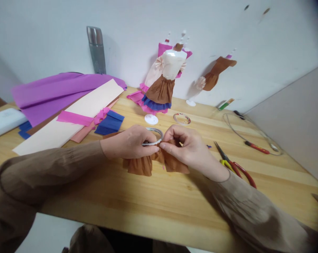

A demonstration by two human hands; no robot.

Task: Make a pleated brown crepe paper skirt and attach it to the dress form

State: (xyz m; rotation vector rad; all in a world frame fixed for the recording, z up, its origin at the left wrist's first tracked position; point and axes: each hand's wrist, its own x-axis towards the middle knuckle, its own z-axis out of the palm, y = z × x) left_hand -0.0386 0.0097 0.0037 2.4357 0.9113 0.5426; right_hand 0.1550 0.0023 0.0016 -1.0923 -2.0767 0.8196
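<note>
My left hand [129, 143] is closed around a thin roll of double-sided tape [156, 131] held just above the wooden table [159, 196]. My right hand [186, 147] pinches the tape's end at the top of a gathered brown crepe-paper piece [139, 166], which hangs down under both hands. The fingertips of the two hands nearly touch.
Red-handled scissors [236, 167] lie right of my right hand. A second tape roll [182, 118] and a white disc [151, 119] lie behind. Purple, cream, pink and blue paper sheets [69, 102] cover the left. Two dressed mannequins [165, 77] [213, 77] and a metal flask [96, 49] stand by the wall.
</note>
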